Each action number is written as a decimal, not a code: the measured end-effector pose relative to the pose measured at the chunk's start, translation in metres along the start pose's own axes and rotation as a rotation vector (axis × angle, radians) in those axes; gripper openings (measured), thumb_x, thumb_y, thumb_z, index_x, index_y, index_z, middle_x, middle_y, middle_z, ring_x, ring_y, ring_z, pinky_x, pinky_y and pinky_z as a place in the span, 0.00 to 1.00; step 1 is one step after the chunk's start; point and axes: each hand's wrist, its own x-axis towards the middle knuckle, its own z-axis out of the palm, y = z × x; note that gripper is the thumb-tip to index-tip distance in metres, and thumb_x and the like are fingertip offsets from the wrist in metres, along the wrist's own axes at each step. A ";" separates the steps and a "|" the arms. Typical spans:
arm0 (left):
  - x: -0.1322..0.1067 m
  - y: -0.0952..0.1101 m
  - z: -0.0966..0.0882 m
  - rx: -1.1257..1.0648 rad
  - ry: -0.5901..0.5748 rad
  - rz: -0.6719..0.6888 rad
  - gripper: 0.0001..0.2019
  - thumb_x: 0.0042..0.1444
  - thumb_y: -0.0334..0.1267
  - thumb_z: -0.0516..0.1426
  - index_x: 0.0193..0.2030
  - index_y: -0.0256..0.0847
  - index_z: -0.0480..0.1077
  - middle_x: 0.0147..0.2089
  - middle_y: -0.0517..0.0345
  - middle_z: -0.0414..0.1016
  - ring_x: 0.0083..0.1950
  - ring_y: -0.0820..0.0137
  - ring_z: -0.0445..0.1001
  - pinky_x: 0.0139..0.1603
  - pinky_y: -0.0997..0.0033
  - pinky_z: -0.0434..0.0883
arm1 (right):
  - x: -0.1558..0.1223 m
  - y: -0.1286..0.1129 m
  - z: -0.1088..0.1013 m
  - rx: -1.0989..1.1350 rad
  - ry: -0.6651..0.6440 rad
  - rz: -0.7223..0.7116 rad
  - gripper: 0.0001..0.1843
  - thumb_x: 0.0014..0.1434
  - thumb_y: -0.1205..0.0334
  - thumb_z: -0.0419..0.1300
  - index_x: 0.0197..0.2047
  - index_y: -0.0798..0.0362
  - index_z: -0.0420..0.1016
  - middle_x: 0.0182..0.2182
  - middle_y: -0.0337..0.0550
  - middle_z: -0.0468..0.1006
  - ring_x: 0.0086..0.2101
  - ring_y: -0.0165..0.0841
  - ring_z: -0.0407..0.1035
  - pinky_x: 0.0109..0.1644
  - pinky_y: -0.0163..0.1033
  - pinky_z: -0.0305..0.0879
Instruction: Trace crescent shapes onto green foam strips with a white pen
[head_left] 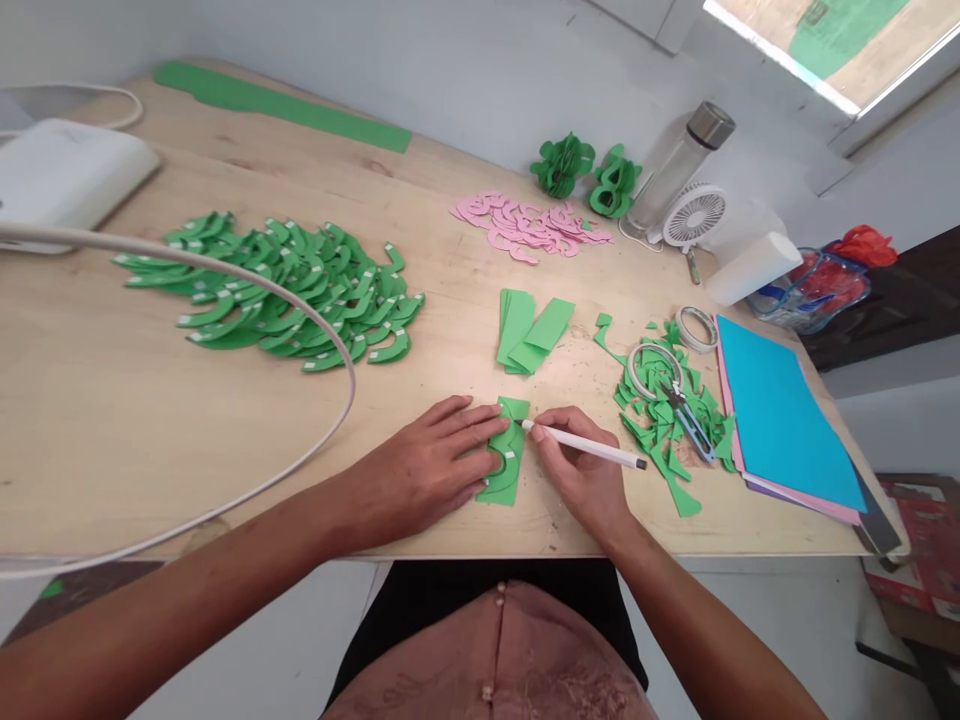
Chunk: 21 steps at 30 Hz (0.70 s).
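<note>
A curved green cutout (511, 462) with small white patches lies on a green paper strip (507, 495) near the table's front edge. My left hand (424, 465) rests flat, fingers stretched over the cutout and strip. Between the fingers of my right hand (585, 480) is a white pen (589, 445), its tip at the right side of the cutout. Just beyond lie several blank green paper strips (534, 335). Right of my right hand, blue-handled scissors (690, 420) lie on green paper scraps (660, 450).
Many curved green cutouts (292, 290) are heaped at left, crossed by a white cable (330, 330). Pink cutouts (529, 225), a glass bottle (671, 170) and a small fan (694, 215) stand farther back. Tape rolls (697, 328) and coloured sheets (787, 415) lie right.
</note>
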 end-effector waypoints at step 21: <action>0.000 0.000 0.000 0.004 0.031 0.001 0.12 0.66 0.32 0.53 0.53 0.41 0.73 0.62 0.47 0.74 0.66 0.59 0.69 0.69 0.50 0.63 | -0.005 0.000 -0.002 -0.046 0.007 -0.026 0.06 0.61 0.59 0.59 0.34 0.49 0.75 0.28 0.39 0.80 0.27 0.31 0.71 0.32 0.37 0.66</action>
